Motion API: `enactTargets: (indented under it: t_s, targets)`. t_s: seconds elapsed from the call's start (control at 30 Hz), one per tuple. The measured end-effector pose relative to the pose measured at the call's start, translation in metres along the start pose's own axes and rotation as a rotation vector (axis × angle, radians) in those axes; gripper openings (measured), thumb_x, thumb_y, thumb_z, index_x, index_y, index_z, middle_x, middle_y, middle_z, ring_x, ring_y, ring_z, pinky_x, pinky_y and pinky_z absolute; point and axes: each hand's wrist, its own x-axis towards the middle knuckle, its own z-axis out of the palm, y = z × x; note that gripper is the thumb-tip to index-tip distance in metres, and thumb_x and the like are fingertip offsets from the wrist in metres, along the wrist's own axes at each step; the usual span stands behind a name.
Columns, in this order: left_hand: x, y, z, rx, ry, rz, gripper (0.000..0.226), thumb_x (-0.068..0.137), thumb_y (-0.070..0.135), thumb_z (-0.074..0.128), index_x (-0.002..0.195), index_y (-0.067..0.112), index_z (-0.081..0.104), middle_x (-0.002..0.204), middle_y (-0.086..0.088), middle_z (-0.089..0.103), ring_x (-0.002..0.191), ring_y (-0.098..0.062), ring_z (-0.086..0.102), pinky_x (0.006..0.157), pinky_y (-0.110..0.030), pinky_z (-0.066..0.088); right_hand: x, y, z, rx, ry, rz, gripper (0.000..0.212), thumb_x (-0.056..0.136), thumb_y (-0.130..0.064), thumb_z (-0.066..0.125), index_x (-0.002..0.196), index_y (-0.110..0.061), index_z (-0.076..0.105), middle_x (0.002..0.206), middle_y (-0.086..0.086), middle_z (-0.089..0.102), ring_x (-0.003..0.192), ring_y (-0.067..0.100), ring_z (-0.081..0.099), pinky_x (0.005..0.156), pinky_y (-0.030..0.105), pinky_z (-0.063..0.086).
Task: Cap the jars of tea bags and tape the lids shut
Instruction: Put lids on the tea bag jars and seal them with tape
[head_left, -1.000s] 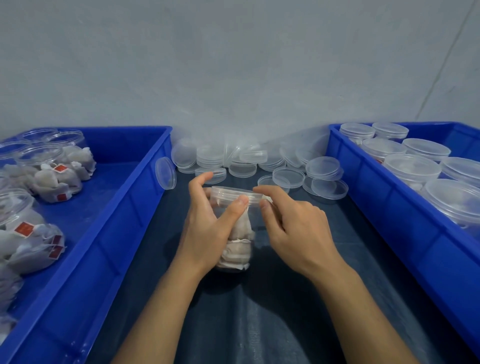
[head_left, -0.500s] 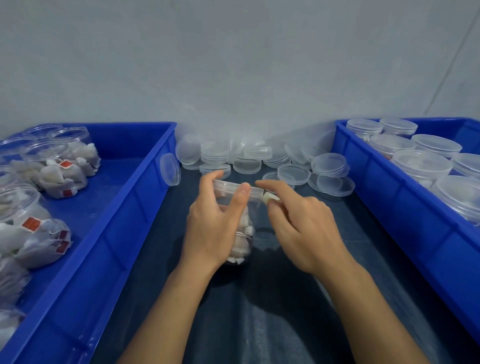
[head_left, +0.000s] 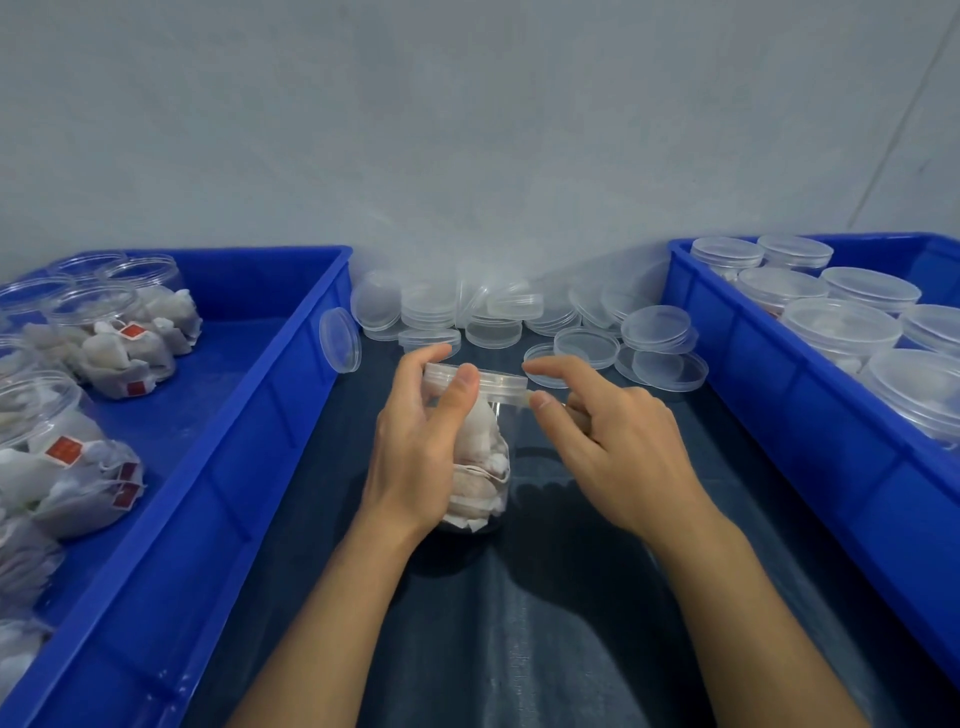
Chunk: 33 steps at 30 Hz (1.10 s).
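On the dark cloth between two blue crates (head_left: 270, 415) stands the clear round jar (head_left: 480, 467) of soft white tea bags, lid (head_left: 478, 379) on. Our left hand (head_left: 421, 447) grips it; our right hand (head_left: 618, 441) pinches at the lid's rim something too small to make out. Red tags (head_left: 132, 332) are unreadable.

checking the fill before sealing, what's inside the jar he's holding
White tea bags fill the jar under its clear lid. The left hand covers the jar's left side, so the count can't be told.
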Motion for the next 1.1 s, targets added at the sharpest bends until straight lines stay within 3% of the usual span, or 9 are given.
enactTargets:
  t_s: [0.1, 0.27, 0.6, 0.7, 0.77, 0.83, 0.97, 1.03, 1.1]
  targets:
    - [0.0, -0.002, 0.001, -0.053, -0.028, -0.021, 0.054, 0.087, 0.075, 0.055, 0.129, 0.041, 0.062, 0.114, 0.013, 0.07, 0.111, -0.009, 0.066, 0.099, -0.036, 0.051, 0.0, 0.002, -0.001, 0.004, 0.006, -0.001, 0.029, 0.104, -0.046, 0.044, 0.13, -0.043, 0.056, 0.06, -0.029, 0.054, 0.06, 0.012, 0.047, 0.072, 0.042, 0.049]
    - [0.001, -0.001, -0.001, -0.117, -0.086, -0.049, 0.049, 0.093, 0.066, 0.053, 0.13, 0.034, 0.063, 0.118, -0.005, 0.07, 0.112, -0.027, 0.069, 0.092, -0.04, 0.054, 0.0, 0.002, 0.002, -0.03, 0.032, 0.0, 0.03, 0.1, -0.051, 0.04, 0.125, -0.045, 0.057, 0.054, -0.02, 0.05, 0.061, 0.014, 0.05, 0.069, 0.041, 0.049]
    - [0.003, -0.007, -0.003, -0.172, -0.134, -0.074, 0.043, 0.101, 0.054, 0.042, 0.135, 0.036, 0.061, 0.113, -0.005, 0.074, 0.101, -0.03, 0.074, 0.078, -0.031, 0.057, -0.001, -0.002, 0.012, -0.105, 0.147, -0.016, 0.026, 0.096, -0.053, 0.04, 0.117, -0.044, 0.054, 0.055, -0.015, 0.056, 0.057, 0.015, 0.056, 0.059, 0.034, 0.045]
    - [0.002, -0.006, -0.005, -0.121, -0.146, -0.075, 0.05, 0.096, 0.067, 0.044, 0.138, 0.043, 0.056, 0.117, 0.004, 0.073, 0.108, -0.019, 0.073, 0.089, -0.036, 0.057, -0.001, -0.003, 0.011, -0.105, 0.146, -0.005, 0.026, 0.096, -0.053, 0.04, 0.117, -0.045, 0.055, 0.055, -0.015, 0.055, 0.058, 0.015, 0.056, 0.059, 0.035, 0.045]
    - [0.0, -0.003, -0.005, -0.033, -0.138, -0.054, 0.065, 0.084, 0.079, 0.054, 0.138, 0.044, 0.049, 0.12, 0.011, 0.069, 0.111, -0.004, 0.069, 0.095, -0.03, 0.053, -0.002, -0.004, 0.01, -0.099, 0.135, 0.01, 0.027, 0.096, -0.053, 0.04, 0.117, -0.044, 0.055, 0.054, -0.015, 0.054, 0.059, 0.016, 0.057, 0.061, 0.036, 0.047]
    - [-0.001, 0.0, -0.002, 0.012, -0.102, -0.071, 0.07, 0.074, 0.08, 0.064, 0.127, 0.041, 0.043, 0.116, 0.011, 0.069, 0.103, 0.0, 0.071, 0.088, -0.022, 0.053, -0.002, -0.005, 0.009, -0.091, 0.104, 0.027, 0.029, 0.097, -0.053, 0.039, 0.12, -0.044, 0.055, 0.054, -0.014, 0.054, 0.06, 0.018, 0.058, 0.063, 0.038, 0.049]
    - [0.002, 0.002, 0.0, 0.062, -0.045, -0.091, 0.062, 0.072, 0.078, 0.064, 0.109, 0.032, 0.047, 0.106, 0.013, 0.068, 0.093, 0.01, 0.067, 0.071, -0.005, 0.046, -0.001, -0.006, 0.004, -0.02, -0.002, 0.047, 0.035, 0.098, -0.043, 0.032, 0.126, -0.045, 0.053, 0.059, -0.014, 0.054, 0.065, 0.017, 0.054, 0.07, 0.044, 0.047]
    - [0.004, 0.001, -0.005, 0.011, -0.032, -0.119, 0.064, 0.071, 0.078, 0.064, 0.109, 0.028, 0.051, 0.108, 0.009, 0.069, 0.093, 0.007, 0.067, 0.074, -0.008, 0.048, -0.001, -0.006, 0.0, 0.022, -0.009, 0.039, 0.037, 0.099, -0.038, 0.031, 0.128, -0.043, 0.053, 0.064, -0.009, 0.056, 0.065, 0.017, 0.053, 0.069, 0.045, 0.045]
    - [0.008, -0.002, -0.01, -0.063, -0.035, -0.167, 0.067, 0.07, 0.078, 0.068, 0.11, 0.026, 0.053, 0.113, 0.002, 0.071, 0.102, -0.007, 0.071, 0.091, -0.029, 0.057, -0.002, -0.006, -0.002, 0.062, 0.015, 0.029, 0.036, 0.1, -0.035, 0.036, 0.129, -0.038, 0.057, 0.065, -0.009, 0.056, 0.063, 0.018, 0.053, 0.067, 0.044, 0.045]
